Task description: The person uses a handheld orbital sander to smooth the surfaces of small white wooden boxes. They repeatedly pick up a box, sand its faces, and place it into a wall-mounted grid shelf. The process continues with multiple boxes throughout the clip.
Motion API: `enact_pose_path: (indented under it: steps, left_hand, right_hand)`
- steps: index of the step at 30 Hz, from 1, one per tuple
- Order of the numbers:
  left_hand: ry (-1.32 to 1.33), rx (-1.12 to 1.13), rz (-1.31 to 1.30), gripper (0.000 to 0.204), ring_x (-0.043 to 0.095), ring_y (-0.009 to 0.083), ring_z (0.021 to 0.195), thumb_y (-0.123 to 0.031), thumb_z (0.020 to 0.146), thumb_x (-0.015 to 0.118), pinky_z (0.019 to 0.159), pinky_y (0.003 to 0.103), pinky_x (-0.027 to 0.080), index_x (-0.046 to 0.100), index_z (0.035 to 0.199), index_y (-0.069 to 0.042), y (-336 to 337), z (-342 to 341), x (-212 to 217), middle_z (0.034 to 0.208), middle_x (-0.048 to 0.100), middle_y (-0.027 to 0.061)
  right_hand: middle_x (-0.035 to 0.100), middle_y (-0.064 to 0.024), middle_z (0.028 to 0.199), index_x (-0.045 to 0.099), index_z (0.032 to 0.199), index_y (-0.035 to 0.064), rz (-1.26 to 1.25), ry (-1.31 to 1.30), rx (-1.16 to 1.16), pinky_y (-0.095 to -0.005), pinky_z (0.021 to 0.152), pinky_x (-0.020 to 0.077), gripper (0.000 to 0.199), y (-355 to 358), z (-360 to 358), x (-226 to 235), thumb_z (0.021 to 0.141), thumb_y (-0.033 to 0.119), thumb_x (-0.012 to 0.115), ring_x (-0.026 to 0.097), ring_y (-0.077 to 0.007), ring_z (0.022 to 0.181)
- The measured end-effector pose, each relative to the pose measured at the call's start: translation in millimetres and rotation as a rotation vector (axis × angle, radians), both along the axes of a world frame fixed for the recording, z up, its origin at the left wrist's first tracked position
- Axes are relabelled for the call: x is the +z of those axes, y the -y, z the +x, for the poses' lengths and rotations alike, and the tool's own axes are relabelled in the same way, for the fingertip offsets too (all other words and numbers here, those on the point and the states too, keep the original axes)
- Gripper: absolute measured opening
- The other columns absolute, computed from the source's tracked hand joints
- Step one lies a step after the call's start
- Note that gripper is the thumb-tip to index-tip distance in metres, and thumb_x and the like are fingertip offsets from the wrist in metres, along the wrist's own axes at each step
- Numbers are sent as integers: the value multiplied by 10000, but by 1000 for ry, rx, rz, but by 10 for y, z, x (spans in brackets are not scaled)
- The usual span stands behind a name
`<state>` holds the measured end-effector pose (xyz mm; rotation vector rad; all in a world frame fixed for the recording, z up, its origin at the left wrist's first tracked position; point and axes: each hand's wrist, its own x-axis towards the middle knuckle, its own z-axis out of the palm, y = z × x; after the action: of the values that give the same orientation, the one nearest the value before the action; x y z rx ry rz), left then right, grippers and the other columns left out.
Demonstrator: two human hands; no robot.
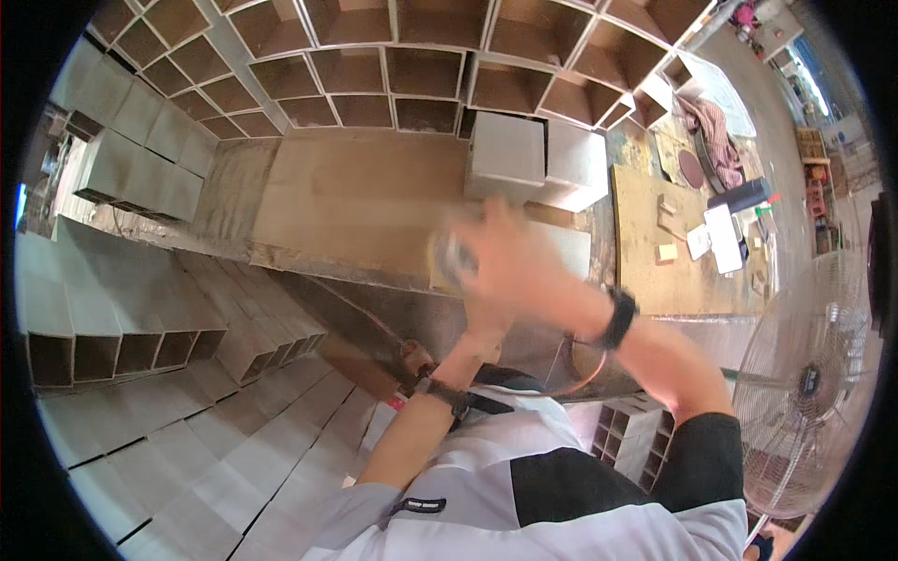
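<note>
My right hand (491,248) is smeared by motion above the bench's front edge. Its fingers curl about a blurred grey rounded thing (455,259), whose kind I cannot make out. Just below it is my left hand (488,320), largely covered by the right, so its fingers do not show. A dark band (617,320) circles my right wrist, and a dark watch (441,391) is on my left. Behind my hands lies the brown bench top (360,201). Two pale box units (506,154) stand beyond them, and a pale flat panel (564,251) lies beside my right forearm.
Open-fronted compartments (426,73) line the back. Stacked pale box units (122,280) fill the left side. To the right, a wooden board (645,238) carries a dark cylinder (739,194) and small blocks. A caged fan (809,383) stands far right; an orange-brown hose (591,374) curves near my waist.
</note>
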<state>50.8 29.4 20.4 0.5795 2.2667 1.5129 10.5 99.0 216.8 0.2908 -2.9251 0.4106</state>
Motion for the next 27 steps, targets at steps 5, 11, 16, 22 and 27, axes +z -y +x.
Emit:
enact_pose_path:
  steps: [5,11,16,22,27]
  left_hand:
    - [-460,116,-44,577,587,369,1126,-294,750,749,937,490,473,604,1265,-77,28,-67,49,1212,628,176]
    - [-645,29,-271,455,609,388,1064,-261,775,703,903,504,479,651,1181,-62,96,-26,14,1140,658,184]
    - [-394,114,114,412,613,381,1065,-217,766,698,907,507,475,666,1145,-58,36,-111,144,1146,658,188]
    - [-560,97,-84,387,589,387,1118,-209,796,680,951,510,452,677,1163,-85,47,-85,94,1162,650,195]
    - [-246,-127,-299,457,536,403,1194,-210,787,677,1020,537,398,647,1226,-87,102,-113,264,1240,619,179]
  right_hand:
    - [550,-267,1037,593,1258,135,-50,94,-245,-506,738,558,465,-409,-19,115,811,239,669,633,-452,923]
    - [560,-249,981,629,1204,123,-98,66,-428,-477,735,543,444,-824,351,217,780,212,725,641,-408,883]
    - [566,-292,975,610,1179,112,-3,160,-193,-510,737,530,379,-494,860,260,826,235,672,624,-445,852]
    - [533,-253,893,606,1183,113,-2,88,-338,-486,697,532,406,-777,671,98,814,255,700,628,-418,825]
    - [530,-234,911,598,1216,117,-69,149,-497,-462,685,533,459,-883,674,148,804,267,734,629,-416,804]
